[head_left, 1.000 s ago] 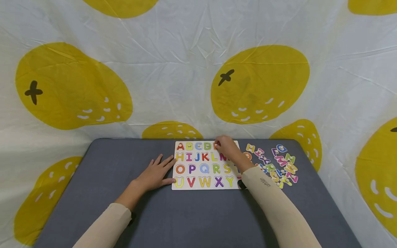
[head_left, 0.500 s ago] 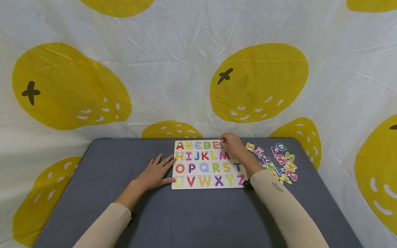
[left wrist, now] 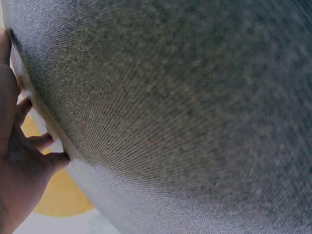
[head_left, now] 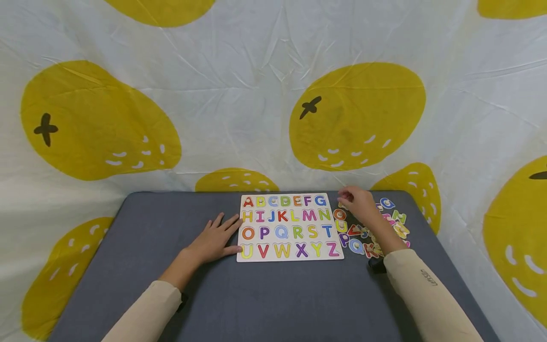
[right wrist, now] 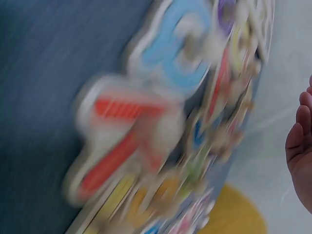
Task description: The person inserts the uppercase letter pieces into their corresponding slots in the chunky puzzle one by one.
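Note:
A white alphabet puzzle board [head_left: 278, 241] lies on the grey table, printed with coloured letters A to Z. Several letters in its top row carry small knobs. My left hand [head_left: 213, 241] rests at the board's left edge with fingers spread; the left wrist view shows its fingertips along an edge. Past the board's right side, my right hand [head_left: 358, 203] hovers over the near-left part of a pile of knobbed letter pieces, fingers loosely bent. No piece shows in the right hand [right wrist: 302, 141] in the right wrist view, where an orange-red letter K [right wrist: 122, 146] looks blurred.
Loose letters overlap right of the board, among them a blue Q [head_left: 356, 245], a purple P [head_left: 344, 240] and a green N [head_left: 399, 217]. A white curtain [head_left: 239, 118] with yellow fruit prints hangs behind the table's far edge [head_left: 183, 192].
My right hand has moved right, off the board's top row to above the loose letters, uncovering the F and G. The left hand has stayed at the board's left edge.

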Motion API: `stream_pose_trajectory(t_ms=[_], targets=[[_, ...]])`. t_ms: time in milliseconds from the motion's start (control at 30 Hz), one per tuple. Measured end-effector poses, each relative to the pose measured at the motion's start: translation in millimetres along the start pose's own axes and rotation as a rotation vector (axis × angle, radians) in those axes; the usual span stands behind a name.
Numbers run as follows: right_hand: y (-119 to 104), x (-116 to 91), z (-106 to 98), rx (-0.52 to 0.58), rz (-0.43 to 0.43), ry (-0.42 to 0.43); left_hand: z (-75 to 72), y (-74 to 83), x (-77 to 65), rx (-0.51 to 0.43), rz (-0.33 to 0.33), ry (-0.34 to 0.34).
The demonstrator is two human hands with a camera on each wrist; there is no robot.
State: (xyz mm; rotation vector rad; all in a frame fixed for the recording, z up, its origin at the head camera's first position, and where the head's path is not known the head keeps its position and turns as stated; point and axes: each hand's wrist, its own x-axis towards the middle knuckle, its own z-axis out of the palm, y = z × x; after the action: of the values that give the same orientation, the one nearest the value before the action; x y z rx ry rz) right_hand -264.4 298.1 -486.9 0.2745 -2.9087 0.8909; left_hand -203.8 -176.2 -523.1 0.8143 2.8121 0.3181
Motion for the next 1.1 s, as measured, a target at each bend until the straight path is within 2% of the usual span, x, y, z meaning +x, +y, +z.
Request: stream_pose_trajectory(t_ms=[300, 533, 700, 933, 1100], targets=[[49.6, -30.6, -30.7, -0.064, 0.078, 0.050, -1.2, 1.1, -0.8, -0.019, -0.001, -0.013], [78.7, -42.4, -47.7, -0.095, 0.143, 0.049, -4.3, 4.1, -1.8, -0.017, -0.015, -0.018], [90.3, -43.9, -50.6, -0.143, 0.180, 0.025, -3.7, 3.2, -1.6, -0.013, -0.020, -0.019], [98.7, -38.4, -48.7, -0.143, 0.265, -0.058, -2.9, 2.1, -1.8, -0.012, -0.022, -0.020], [104.6, -35.1, -45.5, -0.137, 0.276, -0.098, -1.8, 1.9, -0.8, -0.013, -0.015, -0.017]])
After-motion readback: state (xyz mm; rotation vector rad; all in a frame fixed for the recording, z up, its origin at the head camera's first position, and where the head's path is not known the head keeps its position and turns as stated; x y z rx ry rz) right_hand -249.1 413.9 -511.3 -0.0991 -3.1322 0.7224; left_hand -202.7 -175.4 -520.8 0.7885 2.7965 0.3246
